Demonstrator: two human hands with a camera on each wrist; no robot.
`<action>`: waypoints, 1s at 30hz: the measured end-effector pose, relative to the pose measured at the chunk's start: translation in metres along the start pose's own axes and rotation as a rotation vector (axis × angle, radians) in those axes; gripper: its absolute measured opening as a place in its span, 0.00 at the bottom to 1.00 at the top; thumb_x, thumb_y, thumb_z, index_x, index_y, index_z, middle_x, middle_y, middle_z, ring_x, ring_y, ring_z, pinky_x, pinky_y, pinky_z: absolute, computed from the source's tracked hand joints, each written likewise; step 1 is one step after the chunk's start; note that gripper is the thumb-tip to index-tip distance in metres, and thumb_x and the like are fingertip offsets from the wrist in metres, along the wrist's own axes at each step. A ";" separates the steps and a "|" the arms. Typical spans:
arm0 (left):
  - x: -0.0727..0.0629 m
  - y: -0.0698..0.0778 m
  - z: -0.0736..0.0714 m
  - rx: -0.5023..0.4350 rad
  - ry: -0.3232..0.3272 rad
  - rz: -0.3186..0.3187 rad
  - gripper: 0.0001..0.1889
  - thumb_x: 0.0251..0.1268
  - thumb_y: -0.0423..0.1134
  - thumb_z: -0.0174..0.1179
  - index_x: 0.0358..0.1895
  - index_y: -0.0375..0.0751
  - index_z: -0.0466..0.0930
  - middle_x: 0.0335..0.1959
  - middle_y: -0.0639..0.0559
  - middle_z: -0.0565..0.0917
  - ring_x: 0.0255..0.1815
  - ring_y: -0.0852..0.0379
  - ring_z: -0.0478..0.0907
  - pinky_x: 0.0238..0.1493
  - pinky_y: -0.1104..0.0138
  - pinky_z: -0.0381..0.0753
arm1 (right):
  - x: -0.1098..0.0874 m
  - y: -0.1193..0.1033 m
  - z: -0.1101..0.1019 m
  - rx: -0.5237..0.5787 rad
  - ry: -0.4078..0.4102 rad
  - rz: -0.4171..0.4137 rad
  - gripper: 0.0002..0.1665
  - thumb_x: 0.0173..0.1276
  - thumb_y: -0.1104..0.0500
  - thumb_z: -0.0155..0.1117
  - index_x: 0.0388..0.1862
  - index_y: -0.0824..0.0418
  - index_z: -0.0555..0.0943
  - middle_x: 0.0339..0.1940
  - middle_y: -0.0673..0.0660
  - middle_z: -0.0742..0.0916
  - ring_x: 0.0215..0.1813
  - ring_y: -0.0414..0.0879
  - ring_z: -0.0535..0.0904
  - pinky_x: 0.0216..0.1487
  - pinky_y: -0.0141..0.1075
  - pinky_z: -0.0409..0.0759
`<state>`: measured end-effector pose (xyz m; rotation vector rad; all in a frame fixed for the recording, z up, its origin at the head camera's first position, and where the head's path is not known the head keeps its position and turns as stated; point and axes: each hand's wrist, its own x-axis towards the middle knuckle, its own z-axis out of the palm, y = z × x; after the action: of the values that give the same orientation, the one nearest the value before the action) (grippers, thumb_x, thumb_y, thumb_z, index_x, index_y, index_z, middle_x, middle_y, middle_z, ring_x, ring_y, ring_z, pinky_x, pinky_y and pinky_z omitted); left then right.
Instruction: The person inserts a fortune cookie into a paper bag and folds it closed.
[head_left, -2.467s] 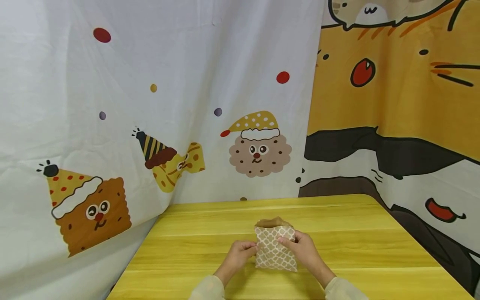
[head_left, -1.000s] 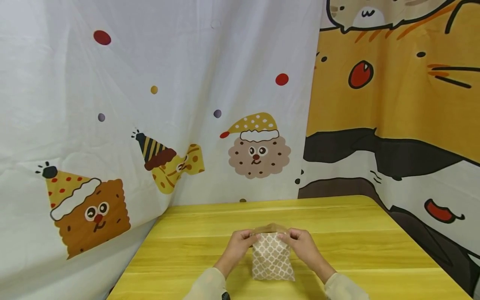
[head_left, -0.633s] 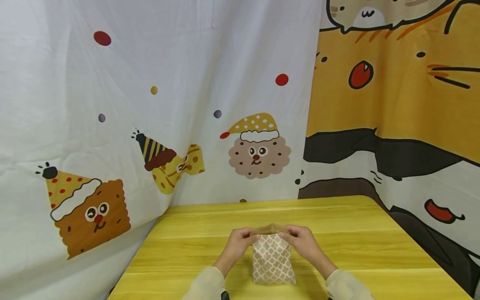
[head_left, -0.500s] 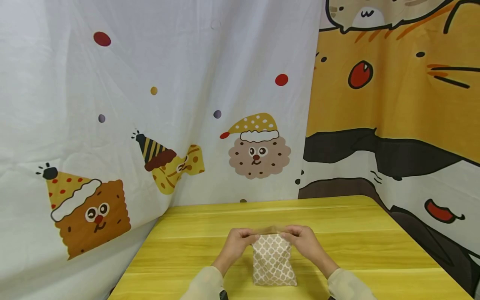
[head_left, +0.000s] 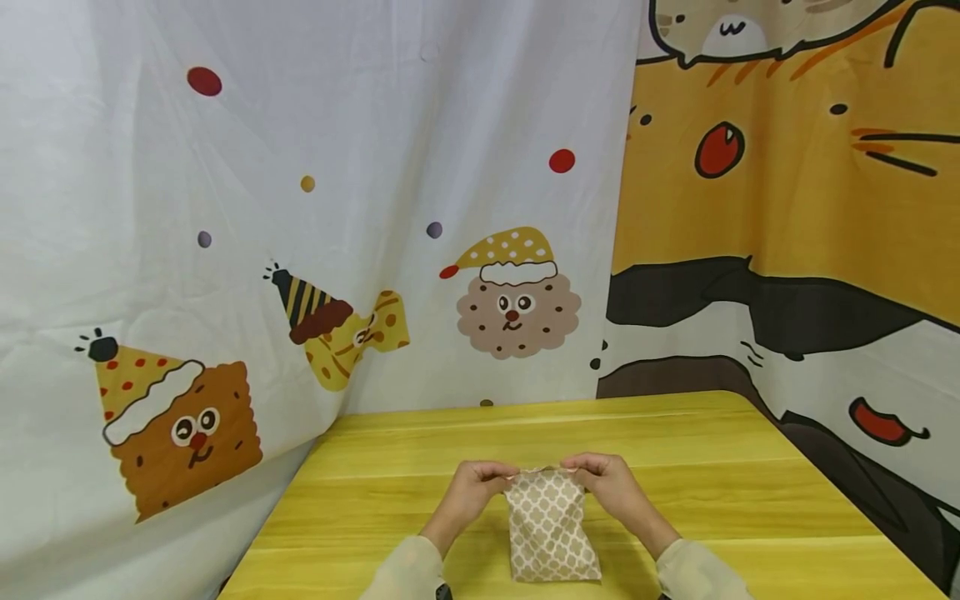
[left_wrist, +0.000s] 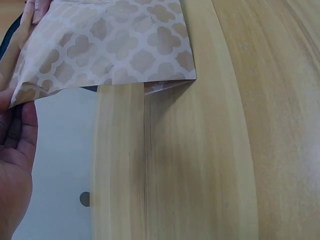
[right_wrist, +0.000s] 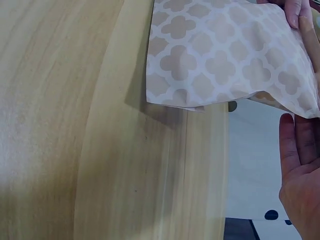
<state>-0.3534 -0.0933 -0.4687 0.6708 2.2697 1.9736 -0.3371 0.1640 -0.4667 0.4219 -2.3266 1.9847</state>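
A tan paper bag (head_left: 551, 527) with a white lattice print stands upright at the front middle of the table. Its top edge is drawn flat between my two hands. My left hand (head_left: 471, 492) pinches the upper left corner between thumb and fingers. At the upper right corner my right hand (head_left: 613, 487) pinches in the same way. In the left wrist view the bag (left_wrist: 120, 45) has its bottom corner close over the wood, and my left hand (left_wrist: 17, 165) is partly cut off. The right wrist view shows the bag (right_wrist: 215, 60) with my right hand (right_wrist: 302, 175) beside it.
The yellow wood-grain table (head_left: 375, 467) reaches back to a white cloth (head_left: 375, 125) printed with cartoon biscuits. On the right hangs an orange, black and white cartoon cloth (head_left: 795, 183). The table's rounded far right corner (head_left: 738, 396) meets it.
My hands have moved from the bag's sides to its top corners. The bag's mouth, gaping earlier with its brown inside showing, is now drawn flat, and the bag sits slightly lower in view.
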 end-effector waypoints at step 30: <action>-0.005 0.013 0.008 0.096 0.127 0.003 0.05 0.65 0.28 0.63 0.41 0.31 0.86 0.37 0.44 0.86 0.34 0.58 0.78 0.39 0.64 0.82 | 0.002 -0.007 0.005 -0.154 0.045 0.105 0.15 0.71 0.52 0.65 0.44 0.62 0.88 0.46 0.55 0.87 0.44 0.46 0.80 0.44 0.44 0.82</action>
<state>-0.3426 -0.0866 -0.4584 0.5720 2.4515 1.9724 -0.3372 0.1574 -0.4606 0.2485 -2.4983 1.8182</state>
